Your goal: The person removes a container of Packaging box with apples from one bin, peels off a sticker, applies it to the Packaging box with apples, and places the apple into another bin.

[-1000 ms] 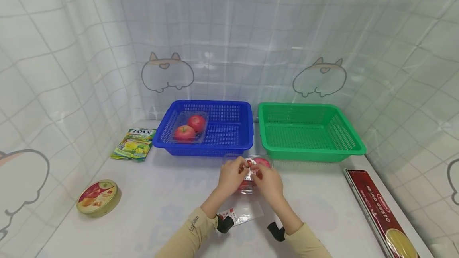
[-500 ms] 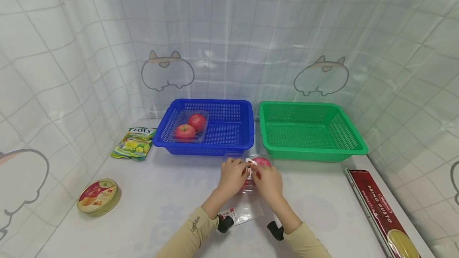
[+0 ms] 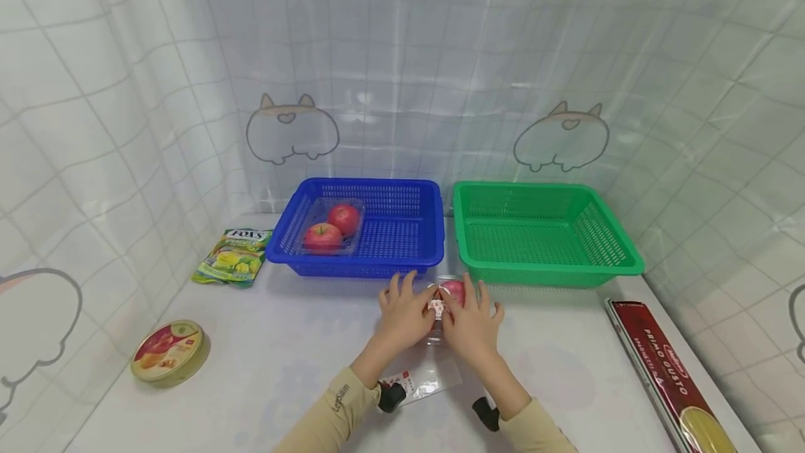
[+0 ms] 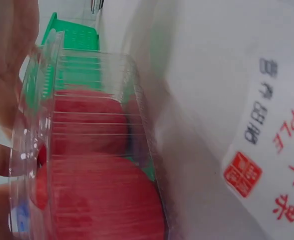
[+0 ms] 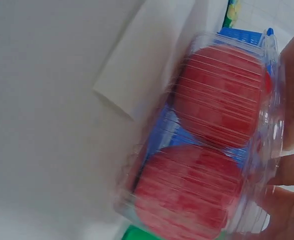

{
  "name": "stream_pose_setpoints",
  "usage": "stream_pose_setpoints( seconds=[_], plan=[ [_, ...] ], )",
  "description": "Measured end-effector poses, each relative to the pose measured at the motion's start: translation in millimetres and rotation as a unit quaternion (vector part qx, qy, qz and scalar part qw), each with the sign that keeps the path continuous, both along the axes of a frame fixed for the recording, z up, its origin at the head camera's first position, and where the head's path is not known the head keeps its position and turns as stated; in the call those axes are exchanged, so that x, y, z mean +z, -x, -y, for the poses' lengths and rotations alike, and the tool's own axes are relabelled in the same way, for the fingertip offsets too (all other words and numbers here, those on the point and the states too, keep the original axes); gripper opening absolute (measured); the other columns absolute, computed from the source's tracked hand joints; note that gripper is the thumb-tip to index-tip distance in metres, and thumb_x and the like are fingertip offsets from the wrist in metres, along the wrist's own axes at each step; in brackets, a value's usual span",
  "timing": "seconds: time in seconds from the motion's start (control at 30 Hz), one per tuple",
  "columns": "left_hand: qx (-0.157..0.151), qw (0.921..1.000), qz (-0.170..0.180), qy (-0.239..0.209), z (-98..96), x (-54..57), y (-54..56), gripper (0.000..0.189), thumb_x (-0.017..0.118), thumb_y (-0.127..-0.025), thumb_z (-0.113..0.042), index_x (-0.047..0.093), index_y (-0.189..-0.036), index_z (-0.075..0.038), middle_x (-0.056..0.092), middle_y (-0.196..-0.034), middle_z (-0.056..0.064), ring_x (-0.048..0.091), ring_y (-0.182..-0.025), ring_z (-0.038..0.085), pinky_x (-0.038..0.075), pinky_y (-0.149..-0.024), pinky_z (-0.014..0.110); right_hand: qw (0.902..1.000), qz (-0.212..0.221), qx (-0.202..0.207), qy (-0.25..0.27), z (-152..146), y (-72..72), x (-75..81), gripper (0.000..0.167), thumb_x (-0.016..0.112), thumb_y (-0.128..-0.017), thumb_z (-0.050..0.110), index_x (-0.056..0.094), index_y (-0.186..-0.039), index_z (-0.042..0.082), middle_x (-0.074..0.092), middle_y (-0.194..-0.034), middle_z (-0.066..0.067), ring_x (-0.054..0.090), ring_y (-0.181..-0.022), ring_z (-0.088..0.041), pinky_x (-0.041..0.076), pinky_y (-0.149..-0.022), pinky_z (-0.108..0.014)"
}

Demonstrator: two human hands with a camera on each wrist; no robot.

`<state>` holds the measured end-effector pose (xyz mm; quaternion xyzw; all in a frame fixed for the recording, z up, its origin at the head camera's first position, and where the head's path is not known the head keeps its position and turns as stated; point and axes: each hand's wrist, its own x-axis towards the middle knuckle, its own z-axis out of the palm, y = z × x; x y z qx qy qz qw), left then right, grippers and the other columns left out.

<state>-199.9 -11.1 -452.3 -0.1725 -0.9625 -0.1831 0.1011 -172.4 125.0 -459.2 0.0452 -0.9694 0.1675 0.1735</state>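
Observation:
Between my hands on the white table stands a clear plastic box (image 3: 434, 336) with two red apples (image 5: 187, 192) inside. A white label (image 3: 437, 307) with red print lies on its lid. My left hand (image 3: 402, 317) rests over the left side, fingers spread and thumb touching the label. From the right, my right hand (image 3: 472, 324) lies likewise, its thumb beside the other and its fingers stretched out. In the left wrist view, fingers lie along the lid. A clear-and-white sachet (image 3: 430, 377) with apple print lies in front of the box, partly under the left wrist.
Behind are a blue basket (image 3: 434, 257) with another clear box of apples (image 3: 323, 238) and a green basket (image 3: 547, 272). On the left lie a candy bag (image 3: 235, 257) and a round tin (image 3: 170, 353). A red spaghetti pack (image 3: 673, 376) lies along the right.
The fingers of both hands have gone from being gathered at the label to spread out over the lid, with the thumbs staying on the label. The box has hardly moved.

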Motion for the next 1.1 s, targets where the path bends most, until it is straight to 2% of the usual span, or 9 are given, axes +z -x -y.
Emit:
stream_pose_setpoints(
  seconds=[0.13,0.3,0.5,0.6,0.7,0.8,0.9,0.97,1.1],
  plan=[
    [0.007,0.9997,0.021,0.006,3.6,-1.0,0.9,0.046,0.056,-0.082,-0.031,0.057,-0.128,-0.028,0.034,-0.142,0.018,0.016,-0.133,0.047,0.017,-0.097,0.069,0.9994,0.032,-0.005,0.009,-2.4,-1.1,-2.1,0.039,0.053,-0.087,0.025,0.059,-0.125,0.02,0.033,-0.144,-0.022,0.021,-0.132,-0.045,0.018,-0.092,-0.072],
    [0.01,0.9988,0.048,-0.001,9.0,-1.8,1.3,0.048,0.054,-0.082,-0.034,0.053,-0.13,-0.032,0.03,-0.145,0.018,0.011,-0.135,0.046,0.012,-0.098,0.07,0.9977,0.061,-0.015,0.024,-6.0,-1.9,-4.4,0.043,0.052,-0.087,0.028,0.056,-0.129,0.022,0.028,-0.147,-0.021,0.017,-0.134,-0.046,0.016,-0.09,-0.076],
    [0.021,0.9984,0.051,-0.012,15.0,-3.1,1.9,0.047,0.053,-0.082,-0.035,0.054,-0.13,-0.033,0.03,-0.145,0.017,0.013,-0.135,0.046,0.013,-0.098,0.069,0.9956,0.074,-0.028,0.051,-8.9,-2.8,-5.4,0.043,0.055,-0.086,0.028,0.056,-0.129,0.023,0.025,-0.148,-0.021,0.016,-0.134,-0.046,0.016,-0.089,-0.078],
    [0.014,0.9982,0.053,-0.025,18.0,-3.6,1.1,0.048,0.052,-0.083,-0.036,0.053,-0.131,-0.031,0.028,-0.146,0.018,0.012,-0.135,0.047,0.012,-0.098,0.07,0.9933,0.083,-0.028,0.076,-9.6,-3.2,-5.8,0.043,0.055,-0.086,0.028,0.056,-0.129,0.022,0.024,-0.148,-0.021,0.015,-0.134,-0.047,0.017,-0.088,-0.078],
    [0.017,0.997,0.056,-0.05,22.9,-6.3,-0.7,0.049,0.052,-0.085,-0.04,0.052,-0.133,-0.028,0.024,-0.148,0.019,0.012,-0.134,0.048,0.012,-0.098,0.07,0.9865,0.1,-0.007,0.129,-10.8,-2.7,-6.6,0.043,0.053,-0.088,0.026,0.054,-0.13,0.019,0.022,-0.148,-0.023,0.014,-0.134,-0.049,0.02,-0.087,-0.078],
    [0.033,0.9935,0.066,-0.087,29.6,-12.8,-2.3,0.053,0.053,-0.087,-0.043,0.048,-0.136,-0.024,0.021,-0.148,0.022,0.014,-0.133,0.049,0.015,-0.097,0.069,0.9733,0.115,0.021,0.198,-13.7,-1.9,-8.5,0.048,0.053,-0.089,0.024,0.048,-0.135,0.011,0.017,-0.147,-0.029,0.013,-0.132,-0.053,0.021,-0.086,-0.078],
    [0.055,0.9849,0.094,-0.135,35.3,-19.1,-2.3,0.062,0.055,-0.086,-0.045,0.039,-0.141,-0.02,0.019,-0.147,0.026,0.017,-0.132,0.05,0.018,-0.096,0.068,0.9518,0.134,0.04,0.273,-17.7,0.0,-10.3,0.057,0.051,-0.09,0.023,0.034,-0.142,0.003,0.009,-0.147,-0.033,0.008,-0.131,-0.056,0.016,-0.093,-0.076],
    [0.066,0.9761,0.119,-0.169,37.7,-21.9,-1.6,0.068,0.055,-0.086,-0.045,0.033,-0.144,-0.016,0.02,-0.145,0.029,0.018,-0.131,0.051,0.02,-0.094,0.068,0.9333,0.147,0.045,0.324,-20.6,1.7,-10.9,0.064,0.051,-0.092,0.023,0.023,-0.145,0.001,0.004,-0.146,-0.036,0.005,-0.132,-0.055,0.011,-0.098,-0.072],
    [0.071,0.9551,0.167,-0.235,38.2,-24.3,-0.1,0.074,0.055,-0.088,-0.044,0.023,-0.147,-0.013,0.023,-0.144,0.032,0.02,-0.131,0.051,0.019,-0.094,0.071,0.8865,0.174,0.045,0.426,-25.5,4.8,-9.0,0.071,0.048,-0.094,0.021,0.006,-0.147,-0.001,-0.004,-0.148,-0.033,-0.004,-0.135,-0.048,0.001,-0.106,-0.062]
  ],
)
